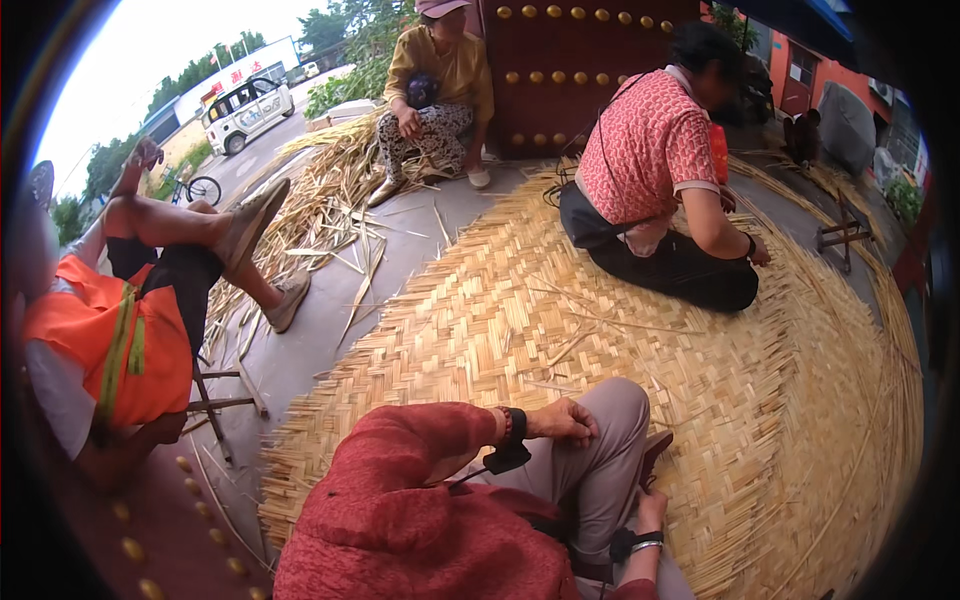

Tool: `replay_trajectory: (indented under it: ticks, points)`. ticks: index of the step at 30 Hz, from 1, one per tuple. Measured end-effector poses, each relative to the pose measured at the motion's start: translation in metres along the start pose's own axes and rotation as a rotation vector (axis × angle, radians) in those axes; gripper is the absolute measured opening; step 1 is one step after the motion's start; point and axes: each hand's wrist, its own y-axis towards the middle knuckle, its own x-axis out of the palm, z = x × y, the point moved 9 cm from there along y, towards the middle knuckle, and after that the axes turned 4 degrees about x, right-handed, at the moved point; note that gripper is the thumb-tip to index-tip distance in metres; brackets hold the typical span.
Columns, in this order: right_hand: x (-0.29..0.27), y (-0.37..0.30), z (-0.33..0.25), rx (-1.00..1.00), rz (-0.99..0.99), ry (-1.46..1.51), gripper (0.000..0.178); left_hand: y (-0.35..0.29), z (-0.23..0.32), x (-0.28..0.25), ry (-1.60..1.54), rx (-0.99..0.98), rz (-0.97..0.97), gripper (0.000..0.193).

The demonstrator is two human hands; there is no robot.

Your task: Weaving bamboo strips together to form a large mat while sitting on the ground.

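Note:
My left hand rests on my bent knee in grey trousers, its fingers curled in with nothing visible in them. A dark band with a small black device is strapped round that wrist. Lower down, beside my shin, my right hand is close to my dark red shoe; its fingers are partly hidden, and whether they hold anything does not show. Under me spreads a large woven straw mat in a zigzag pattern, with a few loose strips on it.
A person in a pink patterned shirt sits on the mat, one hand at its weave. Another in yellow sits by piled straw strips. Someone in an orange vest sits at left. A studded dark red door stands behind.

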Motion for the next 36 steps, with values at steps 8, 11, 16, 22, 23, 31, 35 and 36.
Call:
replay_trajectory:
  ticks: [8, 11, 16, 22, 23, 31, 35, 36]
  points:
    - [0.005, 0.004, 0.0, -0.003, -0.013, 0.001, 0.03, -0.001, -0.004, -0.004, -0.031, 0.01, 0.001, 0.017]
    - [0.002, 0.008, 0.009, -0.005, -0.015, 0.05, 0.029, 0.001, -0.001, 0.0, -0.04, -0.01, 0.0, 0.016]
    - [0.005, 0.007, 0.006, -0.011, -0.022, 0.037, 0.028, -0.002, 0.001, -0.001, -0.073, -0.007, 0.028, 0.015]
    - [0.009, 0.002, -0.001, -0.038, -0.02, 0.098, 0.028, -0.004, 0.002, -0.004, -0.039, 0.003, 0.035, 0.014]
    - [0.008, 0.003, -0.001, -0.04, -0.02, 0.106, 0.028, -0.004, 0.003, -0.003, -0.035, 0.003, 0.035, 0.014]
    - [0.007, 0.01, 0.008, -0.006, -0.007, -0.005, 0.028, 0.002, -0.003, -0.005, -0.023, 0.036, 0.024, 0.014]
    - [0.009, 0.011, 0.009, -0.005, -0.02, 0.003, 0.028, 0.005, -0.008, -0.007, -0.04, 0.052, 0.019, 0.013]
    - [0.008, 0.011, 0.01, -0.004, -0.021, 0.016, 0.028, 0.006, -0.007, -0.005, -0.04, 0.053, 0.016, 0.013]
